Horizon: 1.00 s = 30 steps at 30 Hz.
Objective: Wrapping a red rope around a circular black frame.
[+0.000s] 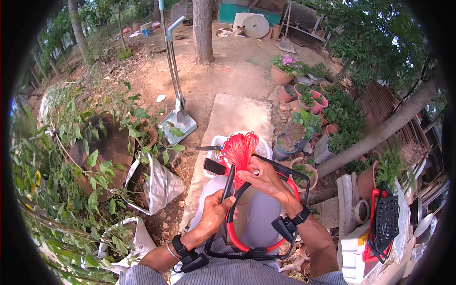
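Note:
A thick bundle of red cord (239,151) stands up in front of me, its loops fanned out at the top and gathered tight at the bottom. My right hand (262,176) closes round that gathered neck. My left hand (216,212) is wrapped on a black bar of a tubular frame (259,255), which rests over my lap. Stretches of the frame's ring are covered in red (236,241). Beyond the cord lies a white plastic basket (263,148), partly hidden. A knife (208,148) and a dark phone (214,166) are at its left side.
A long-handled dustpan (178,126) stands ahead on the left. Leafy plants (95,175) and a white sack (159,187) crowd my left. Potted plants (285,69) line the right, with a leaning trunk (380,128). A red-framed folding stool (384,223) sits on a white box (354,251).

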Each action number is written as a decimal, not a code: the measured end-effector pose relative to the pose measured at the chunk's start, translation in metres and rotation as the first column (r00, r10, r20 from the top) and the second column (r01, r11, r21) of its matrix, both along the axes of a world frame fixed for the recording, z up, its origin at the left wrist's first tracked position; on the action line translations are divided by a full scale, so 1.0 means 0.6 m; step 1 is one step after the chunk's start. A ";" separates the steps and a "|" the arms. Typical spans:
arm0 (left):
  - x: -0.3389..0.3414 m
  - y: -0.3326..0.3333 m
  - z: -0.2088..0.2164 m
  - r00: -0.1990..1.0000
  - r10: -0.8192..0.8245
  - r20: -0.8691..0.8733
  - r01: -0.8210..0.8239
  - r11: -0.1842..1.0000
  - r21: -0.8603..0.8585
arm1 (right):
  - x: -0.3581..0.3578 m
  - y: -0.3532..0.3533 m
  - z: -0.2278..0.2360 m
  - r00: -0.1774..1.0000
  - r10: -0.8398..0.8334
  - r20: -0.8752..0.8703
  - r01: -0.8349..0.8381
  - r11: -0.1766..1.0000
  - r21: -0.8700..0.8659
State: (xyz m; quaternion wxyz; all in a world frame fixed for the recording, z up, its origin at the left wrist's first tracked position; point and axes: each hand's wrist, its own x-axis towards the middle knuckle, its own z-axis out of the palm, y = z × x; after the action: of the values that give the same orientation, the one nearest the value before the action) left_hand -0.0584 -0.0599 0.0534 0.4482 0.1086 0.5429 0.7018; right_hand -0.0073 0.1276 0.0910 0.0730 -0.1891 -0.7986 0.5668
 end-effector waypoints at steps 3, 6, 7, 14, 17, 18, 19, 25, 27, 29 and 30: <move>0.007 0.006 0.007 1.000 -0.027 -0.008 0.027 0.999 -0.017 | 0.008 0.002 0.009 0.997 -0.034 -0.065 0.046 0.981 0.191; 0.017 0.006 0.007 0.998 -0.048 -0.047 0.046 0.998 -0.034 | 0.015 0.010 0.034 0.994 0.023 0.107 -0.056 0.950 0.308; 0.021 0.006 0.007 0.995 -0.072 -0.072 0.070 0.997 -0.040 | 0.024 0.014 0.045 0.957 0.050 0.285 -0.150 0.928 0.341; 0.026 0.004 -0.010 0.990 -0.124 -0.072 0.123 0.992 -0.009 | 0.049 0.023 0.052 0.948 0.296 0.119 -0.312 0.938 0.151; 0.035 0.012 -0.025 0.988 -0.154 0.019 0.154 0.988 -0.004 | 0.064 0.037 0.008 0.920 0.331 0.210 -0.370 0.909 0.189; 0.038 0.016 -0.022 0.987 -0.162 0.019 0.162 0.987 -0.007 | 0.072 0.052 -0.024 0.900 0.354 0.255 -0.407 0.891 0.201; 0.038 0.023 -0.019 0.972 -0.228 0.064 0.229 0.973 -0.010 | 0.080 0.068 -0.064 0.904 0.345 0.255 -0.396 0.898 0.191; 0.028 0.037 -0.064 0.924 -0.309 0.226 0.326 0.944 -0.041 | 0.102 0.044 -0.081 0.911 0.293 0.288 -0.373 0.885 0.279; 0.029 0.045 -0.065 0.920 -0.305 0.245 0.334 0.939 -0.084 | 0.110 0.043 -0.100 0.933 0.196 0.300 -0.316 0.845 0.432; 0.028 0.052 -0.075 0.915 -0.323 0.242 0.350 0.934 -0.078 | 0.122 0.038 -0.109 0.963 0.149 0.225 -0.236 0.868 0.437; 0.028 0.054 -0.080 0.908 -0.345 0.239 0.370 0.926 -0.068 | 0.133 0.036 -0.107 0.973 0.119 0.196 -0.200 0.856 0.476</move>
State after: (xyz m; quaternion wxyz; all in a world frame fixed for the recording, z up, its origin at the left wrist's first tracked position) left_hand -0.0415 -0.0274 0.0056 0.6326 0.1019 0.4986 0.5838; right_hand 0.0725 0.1491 0.0267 0.0073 -0.1419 -0.9327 0.3314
